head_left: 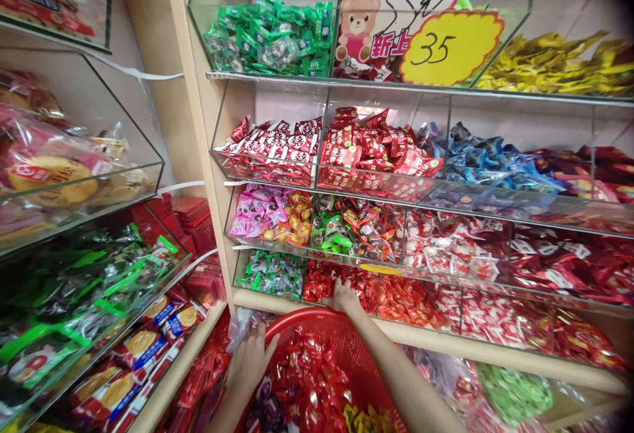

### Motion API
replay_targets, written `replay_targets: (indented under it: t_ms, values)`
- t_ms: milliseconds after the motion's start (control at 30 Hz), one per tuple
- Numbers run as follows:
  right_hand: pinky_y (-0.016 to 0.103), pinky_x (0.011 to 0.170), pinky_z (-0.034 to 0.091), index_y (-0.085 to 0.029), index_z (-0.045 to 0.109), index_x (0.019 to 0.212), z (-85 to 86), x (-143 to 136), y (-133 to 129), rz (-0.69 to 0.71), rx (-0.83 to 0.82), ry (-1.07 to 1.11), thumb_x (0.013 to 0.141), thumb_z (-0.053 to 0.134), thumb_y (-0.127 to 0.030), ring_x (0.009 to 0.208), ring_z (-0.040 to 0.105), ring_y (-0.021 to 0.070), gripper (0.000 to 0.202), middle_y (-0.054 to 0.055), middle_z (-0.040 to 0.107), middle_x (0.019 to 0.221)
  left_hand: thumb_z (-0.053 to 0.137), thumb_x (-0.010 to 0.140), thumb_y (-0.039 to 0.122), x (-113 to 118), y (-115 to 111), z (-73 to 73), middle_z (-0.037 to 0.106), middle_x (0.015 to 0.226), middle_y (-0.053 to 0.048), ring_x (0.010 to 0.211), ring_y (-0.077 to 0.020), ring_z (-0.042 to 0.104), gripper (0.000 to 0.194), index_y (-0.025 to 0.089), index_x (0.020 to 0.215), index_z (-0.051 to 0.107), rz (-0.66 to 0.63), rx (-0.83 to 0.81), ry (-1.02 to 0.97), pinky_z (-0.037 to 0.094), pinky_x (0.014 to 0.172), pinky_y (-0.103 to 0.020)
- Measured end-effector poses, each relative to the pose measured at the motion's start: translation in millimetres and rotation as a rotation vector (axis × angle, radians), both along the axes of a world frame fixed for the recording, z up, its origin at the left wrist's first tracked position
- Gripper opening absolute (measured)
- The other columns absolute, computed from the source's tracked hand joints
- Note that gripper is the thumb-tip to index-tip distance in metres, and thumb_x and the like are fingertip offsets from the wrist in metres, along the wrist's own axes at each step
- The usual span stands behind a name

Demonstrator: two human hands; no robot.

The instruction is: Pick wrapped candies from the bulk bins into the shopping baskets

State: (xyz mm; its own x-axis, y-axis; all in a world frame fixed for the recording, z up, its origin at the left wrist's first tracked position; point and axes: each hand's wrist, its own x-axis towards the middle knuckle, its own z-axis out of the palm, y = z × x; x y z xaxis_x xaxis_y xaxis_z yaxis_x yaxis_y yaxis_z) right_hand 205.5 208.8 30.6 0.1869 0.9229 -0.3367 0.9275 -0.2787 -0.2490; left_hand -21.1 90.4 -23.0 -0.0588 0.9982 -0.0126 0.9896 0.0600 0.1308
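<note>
The left hand is closed on the left rim of the basket, whose middle holds a red heap. The right hand reaches over the shelf's front edge among red sweets, fingers partly curled, their catch impossible to tell. A slack left grip could tip the basket; an overfull right one could drop sweets at that edge.
</note>
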Motion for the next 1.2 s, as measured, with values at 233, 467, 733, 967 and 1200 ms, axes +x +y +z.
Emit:
replay_targets:
  t_ms: [233, 467, 733, 967, 1200]
  values:
    - [0.044, 0.091, 0.035, -0.018, 0.032, 0.13, -5.6, -5.0, 8.2, 0.025, -0.02, -0.007, 0.054, 0.071, -0.046, 0.12, 0.034, 0.0369, 0.09, 0.019, 0.032, 0.132, 0.014, 0.086, 0.049, -0.2, 1.4, -2.7, 0.066, 0.086, -0.013, 0.076, -0.0226, 0.064, 0.056, 0.012, 0.116, 0.045, 0.006, 0.004, -0.006, 0.044, 0.061, -0.029]
    - [0.044, 0.084, 0.041, -0.018, 0.038, 0.124, -6.0, -3.1, 6.0, 0.058, 0.015, -0.005, 0.061, 0.068, -0.041, 0.112, 0.044, 0.0356, 0.074, 0.019, 0.038, 0.126, 0.016, 0.086, 0.05, -0.1, 1.4, -4.1, 0.066, 0.088, -0.013, 0.079, -0.0214, 0.063, 0.058, 0.012, 0.12, 0.043, 0.032, -0.017, -0.027, 0.044, 0.063, -0.028]
    - [0.038, 0.081, 0.042, -0.019, 0.039, 0.123, -4.9, 7.9, 0.2, 0.162, 0.071, 0.037, 0.067, 0.064, -0.033, 0.102, 0.053, 0.0304, 0.063, 0.018, 0.04, 0.124, 0.014, 0.086, 0.05, -1.0, 1.5, -5.4, 0.066, 0.088, -0.013, 0.078, -0.0208, 0.063, 0.058, 0.013, 0.119, 0.044, 0.018, -0.006, -0.018, 0.044, 0.063, -0.027]
    - [0.033, 0.08, 0.041, -0.019, 0.043, 0.122, -16.7, 22.2, 5.7, 0.199, 0.103, 0.138, 0.07, 0.058, -0.028, 0.097, 0.056, 0.0256, 0.055, 0.017, 0.044, 0.12, 0.015, 0.086, 0.05, 0.3, 2.3, -6.4, 0.066, 0.089, -0.013, 0.078, -0.0204, 0.063, 0.058, 0.013, 0.121, 0.042, 0.034, -0.017, 0.001, 0.044, 0.063, -0.027]
    - [0.026, 0.077, 0.041, -0.019, 0.048, 0.117, -25.4, 35.0, 6.5, 0.154, 0.175, 0.364, 0.071, 0.054, -0.021, 0.089, 0.056, 0.018, 0.047, 0.008, 0.054, 0.108, 0.014, 0.086, 0.049, 1.0, 0.8, -2.4, 0.065, 0.09, -0.013, 0.078, -0.0211, 0.063, 0.056, 0.013, 0.118, 0.043, 0.027, -0.014, -0.005, 0.044, 0.062, -0.028]
